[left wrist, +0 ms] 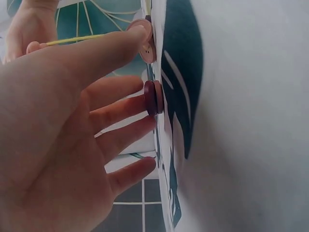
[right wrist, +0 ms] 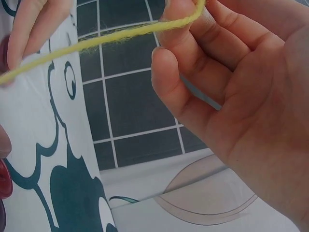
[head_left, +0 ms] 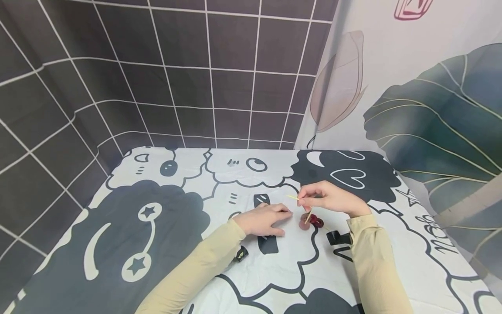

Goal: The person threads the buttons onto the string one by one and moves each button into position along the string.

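My right hand (head_left: 329, 198) pinches a strand of yellow yarn (right wrist: 111, 37) between thumb and fingertips, raised over the cloth. The yarn runs down from it toward several buttons (head_left: 319, 223) in pink and dark red, bunched on the cloth below. My left hand (head_left: 264, 220) is low over the cloth to the left of the buttons, fingers spread. In the left wrist view its thumb tip overlaps a pink button (left wrist: 147, 52), and its fingertips lie beside a dark red button (left wrist: 150, 98). Red buttons (right wrist: 4, 179) also show at the right wrist view's left edge.
A white cloth (head_left: 290, 266) printed with black and grey cartoon shapes covers the table. Small black objects (head_left: 334, 237) sit by the right sleeve and beside the left forearm (head_left: 241, 254). A dark tiled backdrop (head_left: 231, 87) stands behind, with a leaf-printed curtain (head_left: 439, 109) at right.
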Motion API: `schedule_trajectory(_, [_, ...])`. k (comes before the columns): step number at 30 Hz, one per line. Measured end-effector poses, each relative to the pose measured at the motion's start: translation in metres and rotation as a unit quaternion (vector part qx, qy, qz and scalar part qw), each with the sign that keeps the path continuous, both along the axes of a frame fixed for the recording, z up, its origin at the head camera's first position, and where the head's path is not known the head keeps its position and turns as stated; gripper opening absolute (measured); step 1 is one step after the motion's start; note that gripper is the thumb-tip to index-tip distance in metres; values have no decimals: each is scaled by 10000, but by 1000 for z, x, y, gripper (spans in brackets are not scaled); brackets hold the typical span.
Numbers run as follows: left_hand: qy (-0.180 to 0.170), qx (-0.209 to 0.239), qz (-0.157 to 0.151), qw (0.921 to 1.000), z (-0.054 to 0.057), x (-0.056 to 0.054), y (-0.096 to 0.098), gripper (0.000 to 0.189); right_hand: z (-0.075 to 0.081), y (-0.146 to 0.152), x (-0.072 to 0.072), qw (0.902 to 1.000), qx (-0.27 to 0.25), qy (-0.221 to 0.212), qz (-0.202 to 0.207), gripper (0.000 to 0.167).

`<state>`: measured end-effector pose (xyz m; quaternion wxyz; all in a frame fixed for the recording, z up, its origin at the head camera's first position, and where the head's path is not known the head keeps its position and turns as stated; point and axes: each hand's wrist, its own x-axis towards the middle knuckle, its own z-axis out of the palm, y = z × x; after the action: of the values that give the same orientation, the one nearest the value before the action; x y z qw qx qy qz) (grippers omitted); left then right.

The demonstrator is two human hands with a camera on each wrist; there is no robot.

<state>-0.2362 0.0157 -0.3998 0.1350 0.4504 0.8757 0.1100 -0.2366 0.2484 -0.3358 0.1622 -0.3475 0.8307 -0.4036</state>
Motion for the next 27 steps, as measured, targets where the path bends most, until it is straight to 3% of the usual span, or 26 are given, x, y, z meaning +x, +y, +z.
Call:
schedule_trajectory(17, [838,613,-400,9938,0,-2,1,12,-2,0,-2,9995,221,153,141,7])
schedule_trajectory(27, [1011,619,-550,9914,1,-4,1,8,-2,1,-2,9993,292,180,138,8])
